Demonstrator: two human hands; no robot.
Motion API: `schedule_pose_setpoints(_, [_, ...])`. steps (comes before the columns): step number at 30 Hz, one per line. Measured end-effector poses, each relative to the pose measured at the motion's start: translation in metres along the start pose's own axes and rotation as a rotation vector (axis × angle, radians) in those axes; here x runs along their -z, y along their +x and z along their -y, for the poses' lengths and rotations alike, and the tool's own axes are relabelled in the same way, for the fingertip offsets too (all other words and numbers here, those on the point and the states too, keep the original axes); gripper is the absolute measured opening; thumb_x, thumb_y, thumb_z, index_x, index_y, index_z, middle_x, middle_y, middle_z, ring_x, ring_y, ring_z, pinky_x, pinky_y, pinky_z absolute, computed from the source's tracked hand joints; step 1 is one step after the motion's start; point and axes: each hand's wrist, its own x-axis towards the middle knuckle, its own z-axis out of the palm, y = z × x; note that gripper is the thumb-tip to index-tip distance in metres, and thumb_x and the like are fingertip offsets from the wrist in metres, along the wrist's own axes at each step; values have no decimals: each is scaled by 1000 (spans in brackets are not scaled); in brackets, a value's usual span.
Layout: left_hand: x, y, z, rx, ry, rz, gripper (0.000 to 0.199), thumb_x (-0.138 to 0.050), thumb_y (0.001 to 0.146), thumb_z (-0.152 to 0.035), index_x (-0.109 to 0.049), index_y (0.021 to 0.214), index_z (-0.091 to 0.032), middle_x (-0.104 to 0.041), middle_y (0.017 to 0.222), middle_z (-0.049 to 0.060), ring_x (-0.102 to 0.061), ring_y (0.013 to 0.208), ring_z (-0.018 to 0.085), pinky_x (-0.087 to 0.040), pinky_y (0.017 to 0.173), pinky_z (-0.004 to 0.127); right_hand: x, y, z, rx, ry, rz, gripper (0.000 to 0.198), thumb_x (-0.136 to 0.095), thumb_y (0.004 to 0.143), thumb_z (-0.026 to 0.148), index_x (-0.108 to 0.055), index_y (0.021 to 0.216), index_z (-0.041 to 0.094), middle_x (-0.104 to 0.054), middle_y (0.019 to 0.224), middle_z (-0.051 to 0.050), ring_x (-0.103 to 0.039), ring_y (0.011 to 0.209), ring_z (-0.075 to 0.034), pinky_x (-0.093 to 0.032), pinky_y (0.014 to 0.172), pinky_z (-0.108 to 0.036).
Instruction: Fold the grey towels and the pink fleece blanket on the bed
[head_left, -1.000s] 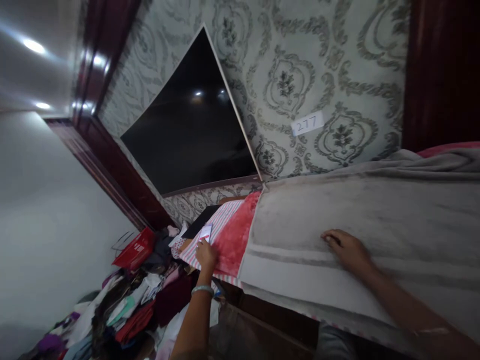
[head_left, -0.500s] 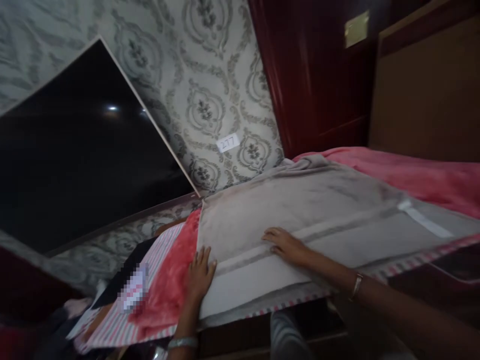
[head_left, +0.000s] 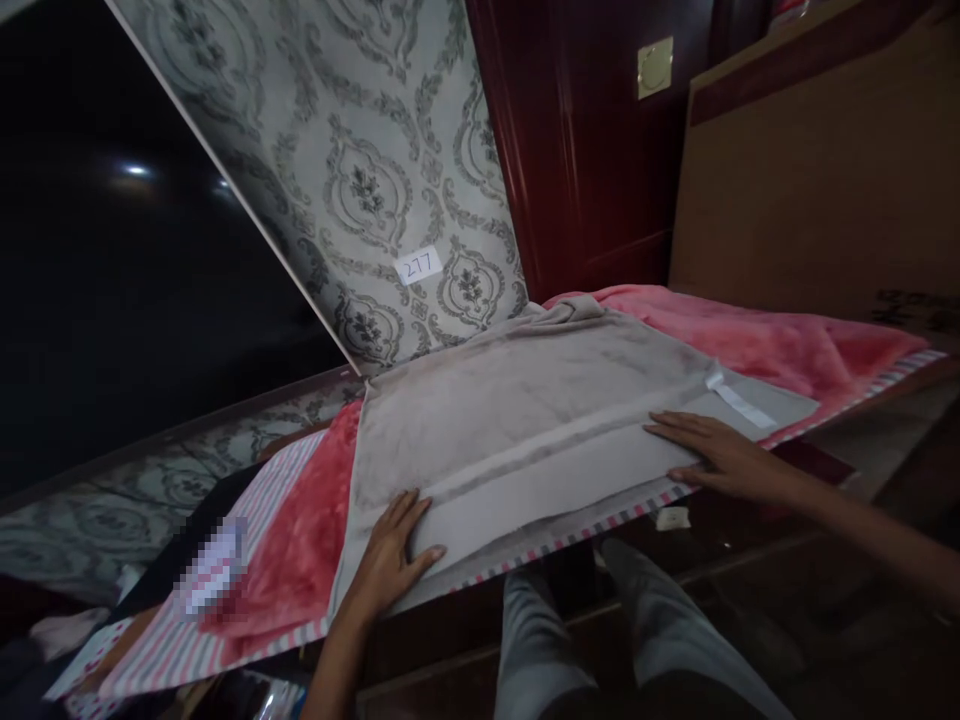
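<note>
A grey plush cloth [head_left: 487,410] lies spread over a pink plush blanket [head_left: 300,540] with a striped edge. A paler band runs along the cloth's near side, and a white tag [head_left: 742,404] sticks out at its right. My left hand [head_left: 391,555] rests on the near left corner of the grey cloth, fingers and thumb apart. Toward the right end, my right hand [head_left: 709,455] lies flat on the pale band, close to the tag, with its fingers stretched out. Neither hand grips anything. At the back, the cloth is bunched into a small fold.
A large black screen [head_left: 150,280] leans at the left before the patterned wall [head_left: 420,130]. A paper marked 277 [head_left: 418,265] is stuck to that wall. A cardboard box [head_left: 810,190] stands at the back right. My legs [head_left: 540,640] are close below the front edge.
My right hand has slid right along the cloth, from its middle to near the tag. My left hand stays at the left corner, thumb now spread. The view has shifted right.
</note>
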Motion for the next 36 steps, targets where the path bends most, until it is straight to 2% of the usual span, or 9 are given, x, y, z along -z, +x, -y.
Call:
schedule_pose_setpoints(3, [4,-3,-5,-12,4,7,59,-63,91,-49,-58,144,-24,-54,153,12,-51,141,30,-44,116,51,5,-3,4,4,3,15,82,-50,87,75,-54,149,22,-38,159,-13,-40,145,-36,-34,119,-57])
schedule_pose_setpoints(7, [5,-1,-13,15,66,-23,46,-50,99,-43,-64,138,-22,-60,146,12,-55,137,29,-47,114,50,5,-4,10,18,-18,-9,71,-47,92,66,-60,145,20,-42,157,-14,-42,144,-33,-35,120,-53])
schedule_pose_setpoints(12, [9,-5,-28,-46,114,40,60,-58,95,-48,-53,149,-23,-51,155,12,-48,143,31,-45,116,52,-2,-10,2,5,21,-153,55,-32,99,44,-67,135,20,-59,142,-11,-56,132,-26,-45,115,-46])
schedule_pose_setpoints(16, [9,-10,-35,-61,133,42,56,-55,98,-43,-50,151,-26,-51,156,9,-46,145,29,-42,117,52,6,-6,-4,-55,-2,-163,55,-34,90,30,-68,132,18,-63,138,-10,-62,124,-24,-50,109,-41])
schedule_pose_setpoints(22, [-1,-15,-39,-115,184,-17,63,-62,93,-46,-49,151,-24,-49,156,13,-46,144,32,-43,117,53,40,16,5,-224,-26,-95,50,-37,89,39,-72,122,26,-71,124,-7,-69,108,-26,-58,91,-41])
schedule_pose_setpoints(27, [-12,-18,-36,-156,258,-89,52,-53,99,-39,-51,149,-24,-55,152,13,-51,141,30,-48,112,50,45,26,-2,-296,-55,-64,53,-38,85,45,-75,116,26,-73,118,-8,-71,103,-29,-57,85,-41])
schedule_pose_setpoints(31, [-21,-19,-31,-214,330,-139,69,-62,92,-42,-43,155,-22,-53,153,17,-52,140,35,-51,108,51,57,33,-6,-336,-43,-32,56,-36,87,49,-75,117,24,-74,113,-7,-71,103,-30,-55,86,-40])
schedule_pose_setpoints(34, [-27,-16,-23,-238,377,-211,74,-56,86,-17,-38,157,-25,-58,149,14,-57,136,31,-55,105,46,75,42,2,-326,-46,-26,53,-35,91,44,-75,119,22,-75,110,-8,-71,102,-28,-55,87,-37])
schedule_pose_setpoints(36, [-32,-13,-16,-253,377,-271,93,-48,74,-1,-30,161,-29,-62,145,10,-60,132,26,-56,104,41,84,46,6,-293,-41,-38,51,-36,93,40,-75,121,21,-75,112,-8,-71,102,-26,-55,89,-35])
